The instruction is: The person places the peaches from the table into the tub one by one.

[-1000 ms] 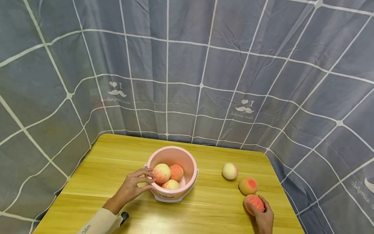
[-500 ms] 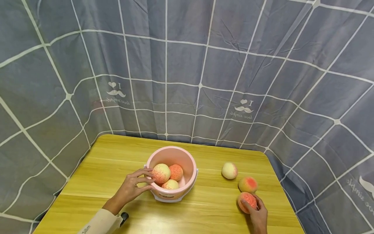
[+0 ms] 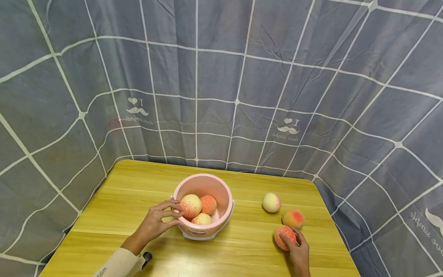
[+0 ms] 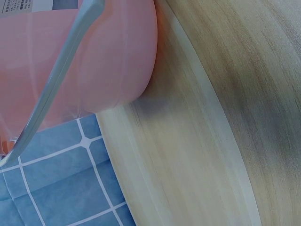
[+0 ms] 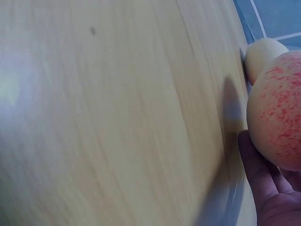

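Observation:
A pink bucket [image 3: 223,192] stands on the table with several peaches in it, among them a pale, red-speckled peach [image 3: 190,205] and an orange-red peach [image 3: 208,204]. My left hand [image 3: 152,225] grips the bucket's near left rim, its fingertips lapping over the edge. On the right, my right hand [image 3: 299,250] holds a red-streaked peach [image 3: 283,235] between thumb and fingers; in the right wrist view that peach [image 5: 282,113] fills the right edge. Just behind it lies a yellow peach with a red patch [image 3: 293,219]. A pale peach [image 3: 271,202] lies farther back.
The yellow wooden table [image 3: 138,181] has rounded back corners. A grey checked curtain [image 3: 214,77] hangs behind it and along both sides. The bucket's white handle [image 4: 51,89] hangs down its side in the left wrist view.
My right hand has moved left along the table with the red-streaked peach, away from the table's right edge. The left hand and the bucket have stayed in place.

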Action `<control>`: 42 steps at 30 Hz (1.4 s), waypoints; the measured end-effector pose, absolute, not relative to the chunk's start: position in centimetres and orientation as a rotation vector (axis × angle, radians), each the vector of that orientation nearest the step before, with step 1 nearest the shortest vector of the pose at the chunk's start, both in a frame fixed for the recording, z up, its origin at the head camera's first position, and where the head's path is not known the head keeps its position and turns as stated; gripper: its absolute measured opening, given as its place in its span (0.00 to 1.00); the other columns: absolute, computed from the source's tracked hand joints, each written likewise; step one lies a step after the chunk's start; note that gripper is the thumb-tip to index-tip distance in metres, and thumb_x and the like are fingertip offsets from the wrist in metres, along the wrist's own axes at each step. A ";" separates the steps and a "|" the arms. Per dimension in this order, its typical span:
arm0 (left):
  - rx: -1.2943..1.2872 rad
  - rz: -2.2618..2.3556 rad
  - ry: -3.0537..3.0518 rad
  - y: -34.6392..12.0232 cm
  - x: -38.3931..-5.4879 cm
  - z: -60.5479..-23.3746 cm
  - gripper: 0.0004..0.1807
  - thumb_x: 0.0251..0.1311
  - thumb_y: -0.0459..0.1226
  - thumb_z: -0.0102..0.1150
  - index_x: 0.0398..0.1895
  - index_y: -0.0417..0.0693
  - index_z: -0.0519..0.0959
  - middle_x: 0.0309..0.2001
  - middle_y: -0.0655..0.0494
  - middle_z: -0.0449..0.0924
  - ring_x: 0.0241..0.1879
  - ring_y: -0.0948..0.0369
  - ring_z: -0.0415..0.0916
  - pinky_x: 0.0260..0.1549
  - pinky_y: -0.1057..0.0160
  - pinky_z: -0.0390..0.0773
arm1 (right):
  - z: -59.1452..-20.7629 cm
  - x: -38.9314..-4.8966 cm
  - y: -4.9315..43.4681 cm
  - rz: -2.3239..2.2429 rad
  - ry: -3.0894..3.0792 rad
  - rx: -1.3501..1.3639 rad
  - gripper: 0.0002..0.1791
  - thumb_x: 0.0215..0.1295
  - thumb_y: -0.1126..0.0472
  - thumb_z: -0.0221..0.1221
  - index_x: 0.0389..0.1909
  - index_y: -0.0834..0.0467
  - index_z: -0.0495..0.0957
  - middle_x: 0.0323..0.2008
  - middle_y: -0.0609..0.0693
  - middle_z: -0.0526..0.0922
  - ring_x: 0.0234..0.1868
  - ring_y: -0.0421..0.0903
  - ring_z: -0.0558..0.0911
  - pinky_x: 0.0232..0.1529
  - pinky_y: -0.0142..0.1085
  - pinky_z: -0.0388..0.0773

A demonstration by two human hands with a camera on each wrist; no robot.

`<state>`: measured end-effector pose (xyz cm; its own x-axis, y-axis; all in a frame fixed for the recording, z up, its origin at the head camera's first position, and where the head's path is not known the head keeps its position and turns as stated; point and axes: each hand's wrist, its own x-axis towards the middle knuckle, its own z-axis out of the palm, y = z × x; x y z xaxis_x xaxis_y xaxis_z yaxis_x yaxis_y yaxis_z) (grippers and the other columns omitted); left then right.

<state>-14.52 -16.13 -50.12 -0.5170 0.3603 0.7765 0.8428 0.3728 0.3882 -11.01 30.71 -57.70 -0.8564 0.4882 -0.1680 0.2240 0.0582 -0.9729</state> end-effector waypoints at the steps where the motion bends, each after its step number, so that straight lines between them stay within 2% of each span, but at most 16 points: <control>1: -1.034 -1.067 -2.052 -16.1 -14.5 -50.1 0.17 0.57 0.48 0.60 0.32 0.43 0.88 0.39 0.50 0.82 0.48 0.49 0.78 0.65 0.74 0.65 | -57.7 -11.0 30.6 1.886 -2.131 -0.719 0.36 0.56 0.57 0.71 0.63 0.65 0.68 0.42 0.42 0.76 0.38 0.25 0.76 0.36 0.19 0.80; 5: -1.031 -1.065 -2.064 -16.1 -14.5 -50.2 0.19 0.57 0.49 0.59 0.31 0.42 0.88 0.39 0.50 0.82 0.48 0.49 0.78 0.65 0.75 0.65 | -57.7 -11.1 29.9 1.917 -2.149 -0.687 0.36 0.56 0.56 0.70 0.63 0.65 0.68 0.42 0.42 0.77 0.38 0.27 0.78 0.37 0.21 0.81; 18: -1.028 -1.081 -2.073 -16.2 -14.6 -50.1 0.13 0.52 0.44 0.66 0.31 0.42 0.87 0.39 0.50 0.82 0.48 0.48 0.78 0.66 0.75 0.64 | -57.2 -11.5 27.3 1.954 -2.194 -0.580 0.32 0.61 0.59 0.66 0.63 0.67 0.68 0.44 0.47 0.80 0.39 0.28 0.78 0.39 0.21 0.81; 24: -1.026 -1.080 -2.069 -16.2 -14.6 -50.1 0.12 0.51 0.43 0.67 0.31 0.42 0.87 0.39 0.49 0.82 0.48 0.49 0.78 0.66 0.75 0.64 | -56.6 -12.0 26.1 2.021 -2.172 -0.543 0.31 0.62 0.60 0.65 0.63 0.66 0.68 0.40 0.44 0.81 0.38 0.31 0.80 0.38 0.23 0.82; 27: -1.025 -1.077 -2.069 -16.1 -14.5 -50.1 0.14 0.53 0.45 0.65 0.31 0.42 0.87 0.39 0.49 0.82 0.48 0.48 0.78 0.66 0.75 0.64 | -56.5 -12.1 25.6 2.039 -2.169 -0.510 0.30 0.63 0.60 0.64 0.63 0.67 0.68 0.40 0.44 0.81 0.38 0.31 0.80 0.38 0.23 0.82; 32: -1.027 -1.066 -2.062 -16.1 -14.4 -50.1 0.20 0.58 0.50 0.57 0.31 0.42 0.87 0.39 0.49 0.82 0.47 0.48 0.78 0.65 0.75 0.65 | -56.3 -12.5 24.7 2.039 -2.181 -0.448 0.29 0.63 0.61 0.64 0.63 0.67 0.68 0.43 0.50 0.80 0.39 0.33 0.80 0.38 0.24 0.82; 42: -1.029 -1.079 -2.069 -16.1 -14.3 -49.9 0.18 0.57 0.48 0.60 0.32 0.42 0.87 0.39 0.49 0.82 0.48 0.48 0.78 0.65 0.75 0.65 | -55.7 -13.4 23.5 2.032 -2.197 -0.383 0.30 0.61 0.62 0.66 0.62 0.66 0.69 0.47 0.54 0.78 0.41 0.33 0.80 0.39 0.25 0.83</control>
